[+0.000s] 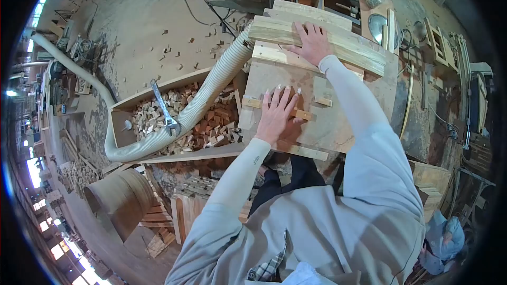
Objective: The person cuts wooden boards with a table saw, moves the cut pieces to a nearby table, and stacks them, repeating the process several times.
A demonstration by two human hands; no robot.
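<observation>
In the head view, the left hand (277,114) lies flat on the worktable (338,126), fingers spread and stretched forward, pressing down on a thin wooden strip (306,115). The strip runs crosswise under the palm and fingers, and its right end pokes out just beyond the hand. Nothing is gripped; the hand is open and pinning the piece.

The right hand (312,42) reaches farther away, palm down on a long plank (317,42) that lies across the far edge of the table (fingers extended over its top face, not curled round it).

A short wood block (323,101) lies just right of the strip. To the left, a ribbed dust hose (200,103) crosses a bin of offcuts (211,124), with an adjustable wrench (163,108) resting on it.
</observation>
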